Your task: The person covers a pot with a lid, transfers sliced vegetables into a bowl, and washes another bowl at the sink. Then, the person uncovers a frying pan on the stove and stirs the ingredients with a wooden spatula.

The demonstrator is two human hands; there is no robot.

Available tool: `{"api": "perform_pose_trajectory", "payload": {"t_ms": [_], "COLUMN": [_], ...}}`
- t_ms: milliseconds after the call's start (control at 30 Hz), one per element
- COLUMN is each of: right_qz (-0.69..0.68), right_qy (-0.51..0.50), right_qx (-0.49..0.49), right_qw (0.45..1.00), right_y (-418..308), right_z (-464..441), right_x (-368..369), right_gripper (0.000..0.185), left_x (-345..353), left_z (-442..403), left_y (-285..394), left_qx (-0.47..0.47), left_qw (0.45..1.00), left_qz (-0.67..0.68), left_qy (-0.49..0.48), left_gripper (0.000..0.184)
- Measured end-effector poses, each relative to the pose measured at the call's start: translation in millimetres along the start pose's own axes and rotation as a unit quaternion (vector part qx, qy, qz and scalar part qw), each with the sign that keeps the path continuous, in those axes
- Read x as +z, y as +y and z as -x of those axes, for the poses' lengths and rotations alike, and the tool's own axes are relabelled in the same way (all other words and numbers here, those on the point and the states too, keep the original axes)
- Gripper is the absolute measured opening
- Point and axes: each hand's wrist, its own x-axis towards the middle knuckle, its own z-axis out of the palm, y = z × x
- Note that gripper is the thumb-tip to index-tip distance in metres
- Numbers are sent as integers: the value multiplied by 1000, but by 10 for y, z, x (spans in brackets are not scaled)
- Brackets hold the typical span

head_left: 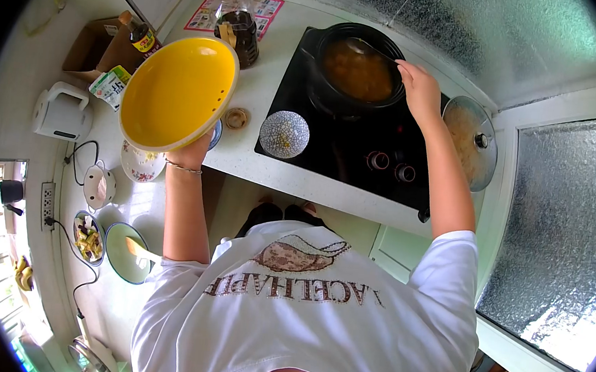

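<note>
My left hand grips a large yellow bowl from below, tilted so its inside faces me. A few small dark spots mark the inside near its right edge. My right hand is closed on the handle of a metal spoon, whose head rests in a black pot. Brown soup with lumps in it fills the pot, which stands on a black cooktop. Nearer me on the cooktop sits a small crackle-patterned bowl with yellowish bits inside.
A glass lid lies right of the cooktop. Behind the yellow bowl stand a large bottle of dark liquid, a sauce bottle and a cardboard box. On the left counter are a white kettle, a flowered plate and a pale green bowl.
</note>
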Motion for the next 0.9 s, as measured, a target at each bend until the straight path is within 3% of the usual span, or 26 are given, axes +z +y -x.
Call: {"api": "perform_pose_trajectory", "payload": {"t_ms": [67, 300, 367, 400, 467, 500, 533, 600, 767, 900], "right_qz": [221, 300, 257, 257, 39, -47, -47, -229, -376, -361], "right_qy": [5, -83, -135, -134, -187, -168, -167, -172, -111, -92], "right_qx": [-91, -125, 0, -1, 186, 244, 244, 353, 383, 315], "right_qw": [971, 942, 957, 957, 964, 954, 954, 891, 837, 873], "right_y": [-107, -6, -78, -61, -1, 68, 124, 213, 274, 227], "right_z": [-14, -69, -80, -96, -138, -119, -88, -32, 133, 200], "right_x": [-51, -269, -361, -388, -446, -398, -366, -317, -177, -193], "right_gripper": [19, 18, 21, 21, 22, 21, 21, 19, 20, 21], "left_x": [-5, -41, -21, -22, -39, -49, -60, -50, 26, 60], "left_z": [7, 31, 32, 30, 26, 29, 33, 30, 3, -23], "left_y": [5, 31, 25, 26, 28, 33, 42, 35, 4, -28], "left_qx": [-5, -10, -1, 0, -8, -8, -4, -1, 2, -10], "left_qw": [1000, 1000, 1000, 999, 999, 999, 1000, 1000, 1000, 1000], "left_qz": [6, -4, -23, -23, -13, -13, -16, -18, -23, -14], "left_qy": [-4, -17, -21, -22, -38, -38, -24, -10, -5, -10], "left_gripper": [36, 37, 37, 37, 38, 38, 38, 37, 38, 38]}}
